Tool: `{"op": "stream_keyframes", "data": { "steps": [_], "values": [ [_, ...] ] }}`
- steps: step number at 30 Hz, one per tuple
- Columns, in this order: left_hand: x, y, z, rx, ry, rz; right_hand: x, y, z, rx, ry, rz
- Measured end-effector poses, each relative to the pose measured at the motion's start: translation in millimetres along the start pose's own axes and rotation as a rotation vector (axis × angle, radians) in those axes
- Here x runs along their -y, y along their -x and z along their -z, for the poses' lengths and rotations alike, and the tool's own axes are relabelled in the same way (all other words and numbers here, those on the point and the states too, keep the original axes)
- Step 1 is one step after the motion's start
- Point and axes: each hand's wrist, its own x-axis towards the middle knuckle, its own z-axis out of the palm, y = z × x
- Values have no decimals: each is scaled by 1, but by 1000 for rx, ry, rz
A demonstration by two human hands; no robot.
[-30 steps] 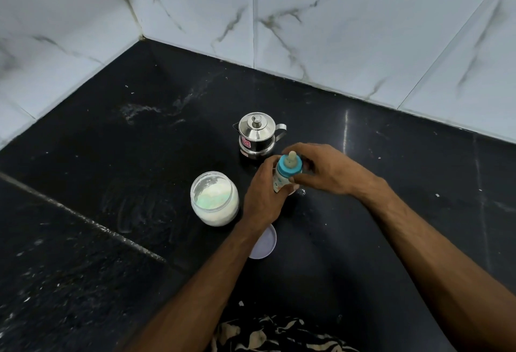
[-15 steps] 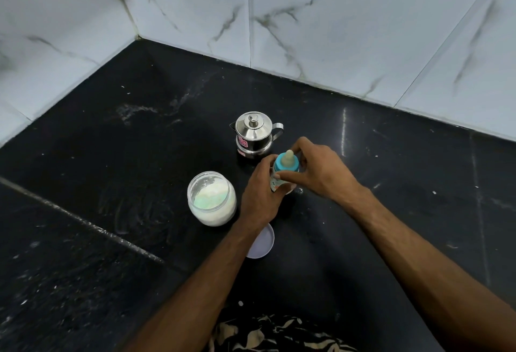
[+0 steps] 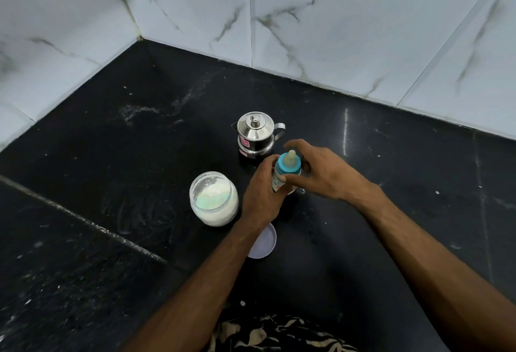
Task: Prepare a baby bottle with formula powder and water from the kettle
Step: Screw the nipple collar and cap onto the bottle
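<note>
- Black stone countertop (image 3: 391, 226) in a corner, white marble-look wall tiles (image 3: 321, 16) behind and on the left; pale smears and specks on the stone.
- Left hand (image 3: 261, 198) wrapped around the body of the baby bottle (image 3: 279, 181), fingers closed on it, thumb side up near the collar; bottle held upright, tilted slightly.
- Right hand (image 3: 321, 173) at the blue screw collar (image 3: 289, 166): thumb pressed against the bottle just under the collar, index finger raised and curved above the teat, other fingers loosely spread behind it. Not a full grip; cannot tell how many fingers actually touch the collar.
- Beige teat (image 3: 291, 154) sticks up from the collar, cap on.
- Bottle base hidden by the left hand; cannot tell if it rests on the counter or is lifted. Contents not readable, printed label only partly visible.
- Steel kettle (image 3: 255, 136) with lid on stands just behind the hands, handle to the right, pink sticker on its side.
- Open jar of white powder (image 3: 213, 199) just left of the left hand.
- Pale round lid (image 3: 265, 242) flat on the counter, partly covered by the left forearm.
- Patterned dark clothing (image 3: 279, 335) cut off at the bottom edge.
</note>
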Motion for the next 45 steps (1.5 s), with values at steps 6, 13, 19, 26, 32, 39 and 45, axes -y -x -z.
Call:
{"op": "stream_keyframes", "data": {
  "steps": [6,13,19,26,32,39,45],
  "values": [
    [1,0,2,23,16,0,2,-4,-10,-117,68,-102],
    [2,1,-1,-1,11,-17,-2,0,-7,-66,87,14],
    [3,1,-2,-6,-41,-29,5,6,-34,-257,47,-146],
    [-1,-2,1,20,-37,3,-2,3,-5,-4,-14,45],
    [-3,1,3,20,-87,17,5,5,-26,-157,7,-109],
    [-5,2,5,17,-99,4,11,8,-55,-404,-92,-191],
    [-8,1,5,30,-70,37,4,15,-27,-349,-26,-127]
  ]
}}
